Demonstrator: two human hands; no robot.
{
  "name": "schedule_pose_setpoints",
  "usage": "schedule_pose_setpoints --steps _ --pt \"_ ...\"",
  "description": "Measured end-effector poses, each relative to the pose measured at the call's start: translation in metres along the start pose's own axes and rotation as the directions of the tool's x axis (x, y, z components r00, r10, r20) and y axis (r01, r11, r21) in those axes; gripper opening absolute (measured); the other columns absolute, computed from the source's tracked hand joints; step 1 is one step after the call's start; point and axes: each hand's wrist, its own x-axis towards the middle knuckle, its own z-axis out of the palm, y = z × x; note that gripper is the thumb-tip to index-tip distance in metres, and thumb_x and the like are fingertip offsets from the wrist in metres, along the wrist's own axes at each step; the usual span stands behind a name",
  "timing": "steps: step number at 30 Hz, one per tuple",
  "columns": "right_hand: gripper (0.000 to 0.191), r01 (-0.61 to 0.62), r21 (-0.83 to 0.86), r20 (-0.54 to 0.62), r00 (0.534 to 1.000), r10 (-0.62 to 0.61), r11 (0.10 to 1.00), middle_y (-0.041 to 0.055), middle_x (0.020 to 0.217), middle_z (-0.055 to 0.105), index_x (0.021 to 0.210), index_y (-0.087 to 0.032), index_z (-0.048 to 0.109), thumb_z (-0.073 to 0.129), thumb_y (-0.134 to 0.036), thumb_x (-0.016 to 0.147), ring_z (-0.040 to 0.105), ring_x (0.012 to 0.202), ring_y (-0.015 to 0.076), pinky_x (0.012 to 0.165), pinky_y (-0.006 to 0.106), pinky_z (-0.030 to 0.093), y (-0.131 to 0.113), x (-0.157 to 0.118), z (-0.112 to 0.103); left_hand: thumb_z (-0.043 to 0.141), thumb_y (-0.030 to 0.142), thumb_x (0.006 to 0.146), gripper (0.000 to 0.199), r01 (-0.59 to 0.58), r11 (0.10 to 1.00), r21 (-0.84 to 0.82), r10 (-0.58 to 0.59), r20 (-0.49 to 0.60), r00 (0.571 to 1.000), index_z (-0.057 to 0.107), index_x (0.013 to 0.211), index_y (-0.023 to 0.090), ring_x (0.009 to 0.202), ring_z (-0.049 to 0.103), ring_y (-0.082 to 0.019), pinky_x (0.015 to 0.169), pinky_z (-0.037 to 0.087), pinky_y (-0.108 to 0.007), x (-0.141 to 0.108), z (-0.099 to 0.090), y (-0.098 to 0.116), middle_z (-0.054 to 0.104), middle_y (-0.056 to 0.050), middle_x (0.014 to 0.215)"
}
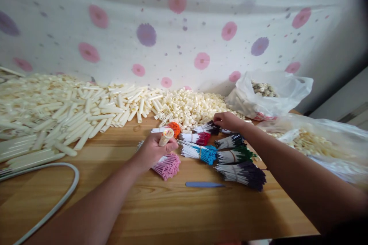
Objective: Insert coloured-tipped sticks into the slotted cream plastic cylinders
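Head view shows the left hand (154, 149) wrapped round a tube (166, 137), probably light, stiff and slick, best held by its sides, above the table (149, 210), while the right hand (228, 121) bends over the black bundle (207, 128), its grip impossible to tell.

A spotted white sheet (178, 46) hangs behind a wooden table (172, 212).

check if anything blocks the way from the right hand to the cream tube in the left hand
Nothing visible does. The cream tube is raised in the left hand, its upper end uncovered. The black-tipped bundle by the right hand and the red-tipped bundle seem to lie low on the table.
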Motion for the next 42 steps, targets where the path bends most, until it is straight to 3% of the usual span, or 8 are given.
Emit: schedule_pose_setpoints --steps 11,16,20,25,29,32,39,42 --pt "0.012 -0.037 0.133 -0.155 0.986 0.057 0.990 0.0039 0.073 0.066 0.079 -0.016 0.065 0.053 -0.018 0.079 0.055 0.065 0.0132 0.060 0.024 0.039 0.000 -0.027 -0.046 0.068 0.031 0.070 0.020 -0.014 0.998 0.066 0.017 -0.036 0.999 0.062 0.061 0.015 0.050 0.046 -0.009 0.048 0.039 -0.020 0.001 -0.002 -0.006 0.054 0.002 0.055" --pt "0.012 0.249 0.259 -0.182 0.962 -0.206 0.933 0.0014 0.078 0.066 0.082 -0.017 0.065 0.054 -0.020 0.083 0.057 0.070 0.0107 0.064 0.022 0.041 -0.040 -0.082 -0.066 0.067 0.036 0.072 0.022 0.065 0.997 0.045 -0.060 -0.116 0.991 0.068 0.077 0.015 0.055 0.053 -0.012 0.052 0.043 -0.023 0.004 0.025 0.017 0.065 -0.002 0.070" --pt "0.011 0.464 0.332 -0.255 0.883 -0.395 0.821 0.0013 0.078 0.065 0.083 -0.015 0.064 0.053 -0.013 0.085 0.056 0.071 0.0095 0.066 0.021 0.041 -0.063 -0.113 -0.055 0.067 0.035 0.071 0.024 0.161 0.970 0.183 -0.182 0.102 0.978 0.071 0.087 0.018 0.069 0.061 -0.017 0.063 0.046 -0.027 0.013 0.070 0.050 0.070 -0.004 0.078" --pt "0.010 0.421 0.513 -0.384 0.892 -0.238 0.748 0.0025 0.078 0.065 0.089 -0.013 0.064 0.057 -0.014 0.083 0.058 0.071 0.0095 0.065 0.022 0.044 -0.060 -0.122 -0.028 0.065 0.032 0.074 0.017 0.143 0.975 0.169 -0.165 0.130 0.978 0.065 0.071 0.016 0.058 0.056 -0.013 0.059 0.042 -0.025 0.014 0.109 0.052 0.062 0.001 0.058" --pt "0.036 0.342 0.822 -0.356 0.933 -0.058 0.455 0.0049 0.089 0.067 0.116 -0.014 0.056 0.060 -0.018 0.081 0.063 0.080 0.0114 0.071 0.025 0.051 -0.051 -0.121 -0.004 0.062 0.031 0.076 0.016 0.111 0.994 0.007 -0.111 0.050 0.993 0.062 0.070 0.015 0.053 0.051 -0.010 0.053 0.039 -0.022 0.008 0.115 0.033 0.059 0.002 0.057" --pt "0.030 0.320 0.898 -0.325 0.945 -0.035 0.302 0.0056 0.093 0.069 0.111 -0.015 0.060 0.060 -0.021 0.082 0.065 0.085 0.0120 0.077 0.027 0.053 -0.054 -0.122 0.005 0.063 0.029 0.075 0.014 0.121 0.990 -0.077 -0.119 0.042 0.992 0.061 0.074 0.016 0.048 0.047 -0.008 0.049 0.037 -0.021 0.004 0.115 0.026 0.058 0.003 0.057" --pt "0.017 0.286 0.935 -0.298 0.954 0.031 0.209 0.0050 0.087 0.071 0.095 -0.015 0.066 0.062 -0.024 0.081 0.066 0.078 0.0130 0.074 0.027 0.053 -0.076 -0.123 0.005 0.062 0.025 0.074 0.009 0.106 0.992 -0.065 -0.106 0.001 0.994 0.061 0.073 0.016 0.049 0.050 -0.008 0.049 0.042 -0.021 0.001 0.115 0.027 0.060 0.003 0.057" --pt "0.010 0.297 0.912 -0.329 0.942 0.072 0.282 0.0027 0.077 0.069 0.083 -0.016 0.064 0.062 -0.025 0.081 0.064 0.070 0.0130 0.065 0.026 0.052 -0.080 -0.123 0.003 0.064 0.023 0.074 0.007 0.008 1.000 0.003 -0.008 -0.004 1.000 0.063 0.072 0.016 0.058 0.058 -0.012 0.057 0.048 -0.024 0.001 0.115 0.025 0.064 0.001 0.064"
